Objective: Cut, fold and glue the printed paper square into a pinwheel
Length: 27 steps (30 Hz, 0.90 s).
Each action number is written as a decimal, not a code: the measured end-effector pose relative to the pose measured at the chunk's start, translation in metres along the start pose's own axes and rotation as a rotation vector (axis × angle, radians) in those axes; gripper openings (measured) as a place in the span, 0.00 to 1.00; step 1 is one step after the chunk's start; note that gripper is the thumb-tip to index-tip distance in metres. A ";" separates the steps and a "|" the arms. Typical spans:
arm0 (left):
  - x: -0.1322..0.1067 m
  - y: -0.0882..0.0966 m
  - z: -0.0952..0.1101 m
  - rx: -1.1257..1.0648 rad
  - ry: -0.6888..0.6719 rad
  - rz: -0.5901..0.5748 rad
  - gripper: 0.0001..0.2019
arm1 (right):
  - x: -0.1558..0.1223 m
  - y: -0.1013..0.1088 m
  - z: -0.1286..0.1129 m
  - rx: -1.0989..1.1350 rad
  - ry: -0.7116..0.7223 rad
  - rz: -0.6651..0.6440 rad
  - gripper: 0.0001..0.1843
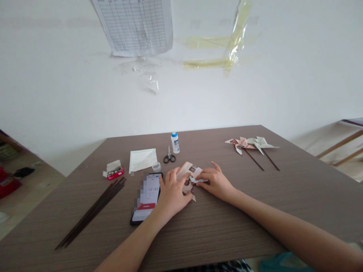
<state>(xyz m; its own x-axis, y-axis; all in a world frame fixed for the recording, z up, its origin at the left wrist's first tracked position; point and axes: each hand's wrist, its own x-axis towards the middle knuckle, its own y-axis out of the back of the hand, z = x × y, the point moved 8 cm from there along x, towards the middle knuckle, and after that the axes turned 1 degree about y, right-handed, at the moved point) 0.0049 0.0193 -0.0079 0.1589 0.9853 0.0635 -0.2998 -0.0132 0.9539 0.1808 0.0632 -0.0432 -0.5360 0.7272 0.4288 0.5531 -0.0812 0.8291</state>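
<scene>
I have both hands together at 12 o'clock, left hand (172, 192) and right hand (216, 183) clamped on the folded paper (188, 174) between them, just above the table (227, 234). The phone (146, 196) sits at 11 o'clock, skewers (93, 211) at 10, scissors (169, 155) and glue (175, 142) further out at 12, pinwheels (252, 145) at 1

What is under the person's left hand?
A folded printed paper lies under the left hand; the part beneath the fingers is covered and cannot be seen.

The left hand (172, 194) and right hand (217, 183) are bare to the forearms, with dark checked cloth (211, 266) and teal cloth (283, 263) showing below.
</scene>
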 end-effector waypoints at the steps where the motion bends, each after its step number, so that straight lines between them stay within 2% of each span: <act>1: 0.000 0.000 0.000 0.002 -0.001 -0.003 0.32 | 0.000 0.000 0.000 -0.002 -0.001 -0.002 0.06; 7: -0.002 0.002 0.005 0.061 -0.038 -0.051 0.25 | 0.000 0.002 -0.001 0.002 0.001 0.009 0.08; 17: 0.002 0.002 0.003 0.101 -0.054 -0.093 0.27 | 0.001 0.006 -0.005 0.005 -0.002 0.013 0.08; 27: 0.002 0.001 0.003 0.109 -0.044 -0.125 0.28 | 0.002 0.002 -0.001 0.012 -0.034 -0.029 0.09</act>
<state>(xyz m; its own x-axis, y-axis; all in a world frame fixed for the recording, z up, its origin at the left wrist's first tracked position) 0.0080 0.0206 -0.0060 0.2302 0.9720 -0.0474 -0.1719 0.0886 0.9811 0.1803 0.0637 -0.0408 -0.5299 0.7522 0.3916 0.5452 -0.0515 0.8367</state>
